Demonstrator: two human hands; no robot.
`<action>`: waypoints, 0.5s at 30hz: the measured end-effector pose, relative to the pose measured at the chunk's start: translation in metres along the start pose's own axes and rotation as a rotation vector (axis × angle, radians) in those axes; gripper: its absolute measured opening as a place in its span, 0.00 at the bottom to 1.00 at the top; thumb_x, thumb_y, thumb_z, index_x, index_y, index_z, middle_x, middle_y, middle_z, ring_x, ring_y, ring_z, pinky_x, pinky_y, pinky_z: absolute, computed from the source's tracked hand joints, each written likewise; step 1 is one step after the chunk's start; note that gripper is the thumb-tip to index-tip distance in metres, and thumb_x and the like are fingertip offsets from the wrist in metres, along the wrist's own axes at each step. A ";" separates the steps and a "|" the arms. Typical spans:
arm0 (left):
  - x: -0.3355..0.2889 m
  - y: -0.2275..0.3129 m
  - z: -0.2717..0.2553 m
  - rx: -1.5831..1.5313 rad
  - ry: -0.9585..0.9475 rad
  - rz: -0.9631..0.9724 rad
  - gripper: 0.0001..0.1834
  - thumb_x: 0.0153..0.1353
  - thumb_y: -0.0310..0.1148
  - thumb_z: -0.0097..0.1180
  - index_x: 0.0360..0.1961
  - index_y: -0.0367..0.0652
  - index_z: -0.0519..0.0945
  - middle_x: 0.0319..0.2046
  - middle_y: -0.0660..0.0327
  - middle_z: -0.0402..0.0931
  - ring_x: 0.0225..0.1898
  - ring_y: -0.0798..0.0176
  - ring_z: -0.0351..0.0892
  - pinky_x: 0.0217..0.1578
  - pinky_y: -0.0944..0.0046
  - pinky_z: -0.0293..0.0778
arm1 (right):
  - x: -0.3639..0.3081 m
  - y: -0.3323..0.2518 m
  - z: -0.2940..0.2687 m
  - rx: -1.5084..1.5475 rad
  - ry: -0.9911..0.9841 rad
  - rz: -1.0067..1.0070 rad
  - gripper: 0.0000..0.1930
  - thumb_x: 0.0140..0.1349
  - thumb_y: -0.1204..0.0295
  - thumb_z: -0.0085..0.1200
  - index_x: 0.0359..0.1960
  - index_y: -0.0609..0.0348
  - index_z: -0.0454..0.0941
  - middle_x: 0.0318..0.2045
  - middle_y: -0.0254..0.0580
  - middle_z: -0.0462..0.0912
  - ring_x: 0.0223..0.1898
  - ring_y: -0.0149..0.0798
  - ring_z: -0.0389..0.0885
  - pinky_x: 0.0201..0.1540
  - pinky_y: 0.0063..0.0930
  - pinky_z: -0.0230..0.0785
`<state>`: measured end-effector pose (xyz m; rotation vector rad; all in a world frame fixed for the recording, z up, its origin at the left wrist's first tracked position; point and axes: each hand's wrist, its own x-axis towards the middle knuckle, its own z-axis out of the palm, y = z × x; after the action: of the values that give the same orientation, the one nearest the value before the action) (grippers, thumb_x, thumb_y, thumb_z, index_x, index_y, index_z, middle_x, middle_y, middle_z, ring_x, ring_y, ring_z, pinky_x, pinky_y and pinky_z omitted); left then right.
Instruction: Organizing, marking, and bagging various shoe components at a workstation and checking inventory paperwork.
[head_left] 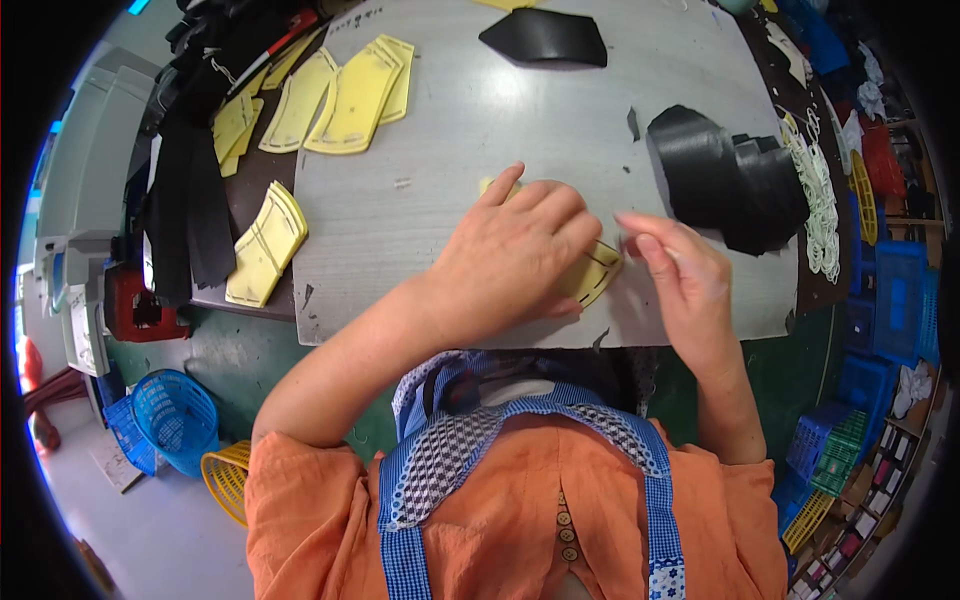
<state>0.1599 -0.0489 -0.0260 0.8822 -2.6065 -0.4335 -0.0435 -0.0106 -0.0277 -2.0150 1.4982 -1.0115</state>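
Observation:
My left hand (520, 240) lies spread over a yellow pattern piece (600, 268) with black marks along its edge, pressing it to the grey work board (420, 230). Its little finger sticks out on the far side, and the thumb lies at the near edge. Most of the piece is hidden under the palm. Just to the right, my right hand (692, 280) hovers with thumb and forefinger pinched together and slightly blurred. Whatever sits in that pinch is too small to make out.
More yellow pattern pieces (355, 100) lie at the far left, and others (268, 245) nearer. A black piece (548, 38) rests at the back. Stacked black pieces (700, 165) and white cords (815, 190) lie right. Black strips (185, 210) hang left; baskets (175, 415) stand below.

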 end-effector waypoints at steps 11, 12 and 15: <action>0.040 -0.088 0.012 0.248 0.143 -0.166 0.44 0.52 0.46 0.63 0.65 0.39 0.58 0.61 0.48 0.61 0.65 0.48 0.58 0.66 0.48 0.51 | 0.016 0.063 -0.077 -0.580 0.322 -0.008 0.09 0.63 0.70 0.54 0.34 0.65 0.78 0.25 0.41 0.78 0.23 0.31 0.73 0.28 0.27 0.67; 0.029 -0.084 0.013 0.261 0.125 -0.136 0.42 0.53 0.48 0.61 0.65 0.41 0.60 0.61 0.49 0.60 0.66 0.48 0.56 0.67 0.47 0.48 | 0.015 0.062 -0.078 -0.578 0.317 -0.006 0.09 0.63 0.70 0.54 0.34 0.65 0.78 0.25 0.41 0.78 0.23 0.31 0.73 0.28 0.27 0.67; -0.018 -0.040 -0.010 0.087 -0.060 -0.117 0.39 0.52 0.47 0.61 0.63 0.44 0.63 0.60 0.51 0.61 0.66 0.48 0.56 0.67 0.43 0.48 | -0.005 0.045 -0.074 -0.081 0.415 0.321 0.08 0.64 0.70 0.54 0.35 0.63 0.78 0.24 0.32 0.76 0.23 0.23 0.70 0.26 0.19 0.64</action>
<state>0.1983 -0.0702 -0.0367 1.0707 -2.6551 -0.3852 -0.1289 -0.0148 -0.0135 -1.5999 2.0261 -1.2961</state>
